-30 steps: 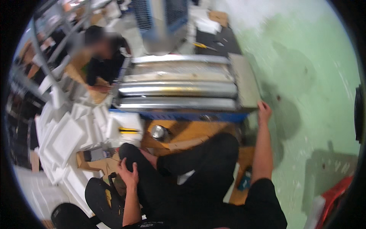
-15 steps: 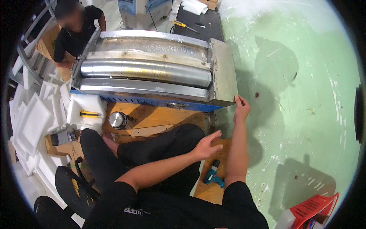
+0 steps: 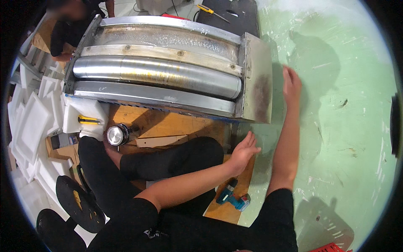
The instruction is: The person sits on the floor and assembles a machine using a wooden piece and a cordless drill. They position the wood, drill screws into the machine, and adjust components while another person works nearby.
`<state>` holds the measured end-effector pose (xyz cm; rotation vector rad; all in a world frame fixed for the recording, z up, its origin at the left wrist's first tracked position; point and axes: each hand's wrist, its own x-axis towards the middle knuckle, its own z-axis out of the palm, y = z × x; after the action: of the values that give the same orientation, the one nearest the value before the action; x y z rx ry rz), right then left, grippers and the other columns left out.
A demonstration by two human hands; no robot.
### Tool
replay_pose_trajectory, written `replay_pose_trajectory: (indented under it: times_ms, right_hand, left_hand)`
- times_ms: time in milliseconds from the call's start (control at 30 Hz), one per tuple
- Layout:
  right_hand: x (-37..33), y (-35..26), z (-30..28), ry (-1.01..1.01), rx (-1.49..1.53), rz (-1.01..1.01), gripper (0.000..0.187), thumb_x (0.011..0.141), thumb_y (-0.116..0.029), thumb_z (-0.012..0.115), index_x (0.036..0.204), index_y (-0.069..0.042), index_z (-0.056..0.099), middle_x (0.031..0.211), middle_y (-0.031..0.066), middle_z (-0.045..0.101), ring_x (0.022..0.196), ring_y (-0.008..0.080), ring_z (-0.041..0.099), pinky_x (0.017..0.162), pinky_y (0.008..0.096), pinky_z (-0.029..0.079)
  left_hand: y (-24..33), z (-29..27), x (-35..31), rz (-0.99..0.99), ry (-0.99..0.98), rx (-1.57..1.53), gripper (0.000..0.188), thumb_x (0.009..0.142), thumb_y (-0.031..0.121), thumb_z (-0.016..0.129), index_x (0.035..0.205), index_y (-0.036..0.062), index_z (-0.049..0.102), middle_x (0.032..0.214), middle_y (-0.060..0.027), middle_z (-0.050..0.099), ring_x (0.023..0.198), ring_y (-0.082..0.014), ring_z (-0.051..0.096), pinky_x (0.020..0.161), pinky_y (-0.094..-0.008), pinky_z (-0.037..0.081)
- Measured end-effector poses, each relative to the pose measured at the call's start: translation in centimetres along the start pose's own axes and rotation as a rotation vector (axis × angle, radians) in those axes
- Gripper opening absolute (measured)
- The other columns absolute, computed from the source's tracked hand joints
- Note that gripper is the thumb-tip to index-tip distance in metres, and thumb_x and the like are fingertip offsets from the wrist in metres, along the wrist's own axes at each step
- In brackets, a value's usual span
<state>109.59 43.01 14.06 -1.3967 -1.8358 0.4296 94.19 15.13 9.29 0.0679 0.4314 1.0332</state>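
A metal machine frame with a long shiny roller (image 3: 157, 76) lies before me, a grey end plate (image 3: 257, 80) closing its right side. A dark smudge marks that plate. To the right of the plate, apart from it in the picture, my right hand (image 3: 292, 86) is raised with its fingers stretched out, holding nothing I can see. My left hand (image 3: 244, 154) hovers below the plate's near corner, fingers spread, thumb out to the right. Beneath my left forearm and hand, a teal and black cordless drill (image 3: 230, 195) lies on a wooden board (image 3: 228, 213).
A steel flask (image 3: 118, 134) and a yellow utility knife (image 3: 89, 120) on white foam are at left, near more foam pieces (image 3: 31, 126). A yellow-handled screwdriver (image 3: 212, 12) lies on a black surface behind. Another person (image 3: 69, 31) crouches at far left.
My right hand has let go of the plate's near corner and moved up and right. My left hand has moved right. The view has shifted, and the plate's dark smudge now shows.
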Motion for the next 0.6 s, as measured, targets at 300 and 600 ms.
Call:
replay_pose_trajectory:
  times_ms: [300,600]
  right_hand:
    - [16.9,2.8,8.3,-0.601,-0.591,0.072,0.045,0.107,-0.043,0.043,0.145,-0.024,0.059,0.147,0.0096,0.059,0.142,0.0351,0.048,0.122,0.0699,0.004]
    - [16.8,5.6,6.1,-0.513,-0.349,0.007,0.044,0.105,-0.04,0.054,0.13,-0.008,0.07,0.13,0.0168,0.07,0.129,0.0335,0.061,0.114,0.0458,0.04]
  left_hand:
    - [0.7,1.3,2.6,0.18,-0.102,-0.265,0.102,0.09,-0.005,0.048,0.161,0.0099,-0.023,0.172,-0.0098,-0.022,0.16,-0.029,-0.014,0.129,-0.0451,0.002]
    - [0.0,1.9,2.5,0.169,-0.088,-0.258,0.105,0.088,-0.005,0.049,0.16,0.0093,-0.026,0.172,-0.0087,-0.025,0.159,-0.0272,-0.016,0.128,-0.039,0.003]
